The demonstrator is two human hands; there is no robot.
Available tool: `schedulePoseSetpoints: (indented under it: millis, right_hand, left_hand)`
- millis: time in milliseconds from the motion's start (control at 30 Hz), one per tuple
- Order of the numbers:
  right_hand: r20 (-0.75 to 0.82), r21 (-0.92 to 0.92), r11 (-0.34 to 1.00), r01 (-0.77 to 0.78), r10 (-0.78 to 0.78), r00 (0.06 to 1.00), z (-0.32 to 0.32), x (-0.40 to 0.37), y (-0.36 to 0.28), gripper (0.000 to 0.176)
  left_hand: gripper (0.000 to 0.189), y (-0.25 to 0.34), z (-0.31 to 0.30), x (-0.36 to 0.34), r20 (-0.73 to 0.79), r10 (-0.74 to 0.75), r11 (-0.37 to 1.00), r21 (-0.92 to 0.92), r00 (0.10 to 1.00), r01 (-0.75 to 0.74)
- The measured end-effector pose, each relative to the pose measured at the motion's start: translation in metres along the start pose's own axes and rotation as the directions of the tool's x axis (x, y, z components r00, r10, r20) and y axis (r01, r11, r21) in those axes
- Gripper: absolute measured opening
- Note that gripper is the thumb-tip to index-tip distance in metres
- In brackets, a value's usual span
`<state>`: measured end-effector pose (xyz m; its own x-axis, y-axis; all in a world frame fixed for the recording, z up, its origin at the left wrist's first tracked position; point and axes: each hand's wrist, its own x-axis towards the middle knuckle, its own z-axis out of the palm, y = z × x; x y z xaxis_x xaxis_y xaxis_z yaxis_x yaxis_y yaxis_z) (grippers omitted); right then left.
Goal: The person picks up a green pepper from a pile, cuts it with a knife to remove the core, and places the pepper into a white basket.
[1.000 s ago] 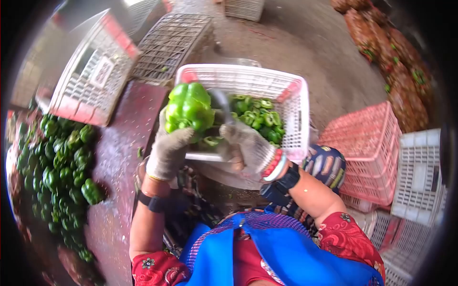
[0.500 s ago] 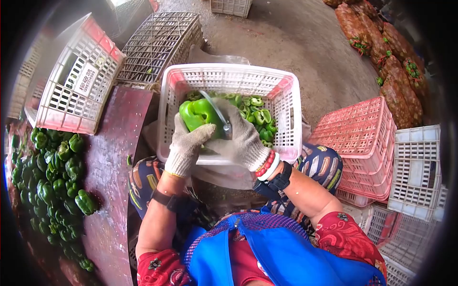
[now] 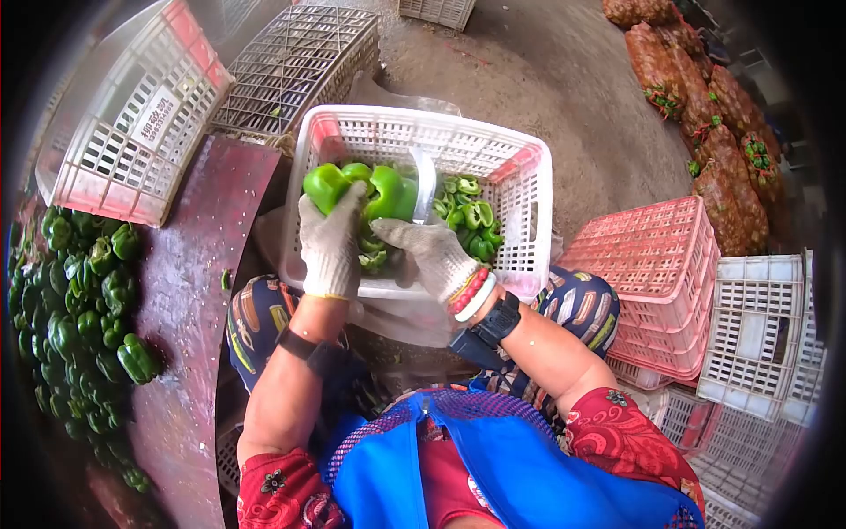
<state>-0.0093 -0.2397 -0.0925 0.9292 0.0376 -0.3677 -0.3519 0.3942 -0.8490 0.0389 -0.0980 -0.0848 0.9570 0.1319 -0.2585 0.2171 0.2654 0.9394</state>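
Person seated, both hands in grey knit gloves, working over a white crate (image 3: 531,231) that rests against the lap.

Left hand (image 3: 330,245): grip closed on the underside of a green pepper (image 3: 357,188), fingers wrapped up its near side. The pepper is held above the crate's left half, clear of the contents below. It shows two bulging lobes with a cleft between them.

Right hand (image 3: 426,253): grip pressed shut round the handle of a knife (image 3: 425,183); the handle itself is hidden in the glove. The blade stands nearly upright, just beside the pepper's right lobe. Cannot tell whether the edge is in the flesh or only against it.

Inside the crate: cut pepper pieces (image 3: 471,222), heaped towards the right side.

Around:
- pile of whole peppers (image 3: 79,309) to the person's left, beyond a reddish metal slab (image 3: 189,291)
- upturned white crate with label (image 3: 132,115) and a grey crate (image 3: 295,66) beyond the slab
- pink crate (image 3: 670,273) and stacked white crates (image 3: 758,326) to the right
- red mesh sacks (image 3: 705,123) lying on the concrete floor (image 3: 546,79)
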Motion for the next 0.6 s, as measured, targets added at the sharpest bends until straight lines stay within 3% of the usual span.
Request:
schedulePoseSetpoints:
  millis: [33, 167, 200, 300, 333, 367, 400, 433, 500, 567, 600]
  right_hand:
    - [-0.021, 0.003, 0.999, 0.050, -0.050, 0.999, 0.003, -0.002, -0.002, 0.039]
    - [-0.011, 0.074, 0.982, 0.175, -0.175, 0.985, 0.004, -0.004, -0.001, 0.039]
    - [-0.026, -0.002, 0.997, 0.080, -0.080, 0.996, -0.002, -0.006, -0.001, 0.034]
    - [-0.071, -0.036, 0.999, -0.027, 0.024, 0.997, -0.013, -0.007, -0.004, 0.028]
    - [-0.096, 0.033, 0.998, 0.044, -0.041, 0.995, -0.009, -0.007, -0.004, 0.025]
    - [-0.100, 0.025, 1.000, 0.018, -0.015, 0.995, -0.011, -0.005, -0.002, 0.026]
    - [-0.104, 0.014, 1.000, -0.010, 0.012, 0.995, -0.015, -0.004, -0.002, 0.028]
    - [-0.104, -0.003, 0.999, -0.037, 0.036, 0.994, -0.019, -0.002, -0.004, 0.029]
    - [-0.121, -0.048, 0.990, -0.135, 0.128, 0.984, -0.028, 0.001, -0.022, 0.030]
    - [-0.175, -0.286, 0.922, -0.260, 0.217, 0.960, -0.030, 0.007, -0.052, 0.035]
    - [-0.162, -0.449, 0.866, -0.219, 0.162, 0.973, -0.026, 0.011, -0.057, 0.042]
  left_hand:
    - [0.046, -0.005, 0.002, 0.001, -0.031, -0.009, 0.994, -0.105, 0.999, 0.006]
    - [0.041, -0.010, 0.002, 0.002, 0.088, -0.115, 0.951, -0.279, 0.989, 0.136]
    - [0.040, -0.016, 0.000, 0.004, 0.114, -0.142, 0.936, -0.309, 0.983, 0.171]
    - [0.035, -0.029, -0.012, 0.009, 0.252, 0.083, 0.995, 0.030, 0.964, -0.093]
    - [0.032, -0.023, -0.009, 0.000, 0.294, 0.179, 0.969, 0.111, 0.939, -0.220]
    - [0.031, -0.014, -0.006, -0.001, 0.262, 0.020, 0.992, -0.126, 0.965, 0.014]
    - [0.030, -0.008, -0.003, 0.001, 0.268, -0.145, 0.902, -0.359, 0.953, 0.238]
    - [0.030, -0.004, -0.001, 0.004, 0.312, -0.291, 0.708, -0.566, 0.905, 0.422]
    - [0.031, -0.004, -0.008, 0.014, 0.301, -0.229, 0.745, -0.559, 0.926, 0.365]
    - [0.034, -0.013, -0.024, 0.026, 0.349, -0.095, 0.794, -0.538, 0.932, 0.283]
    - [0.039, 0.002, -0.016, 0.018, 0.258, -0.229, 0.688, -0.639, 0.938, 0.344]
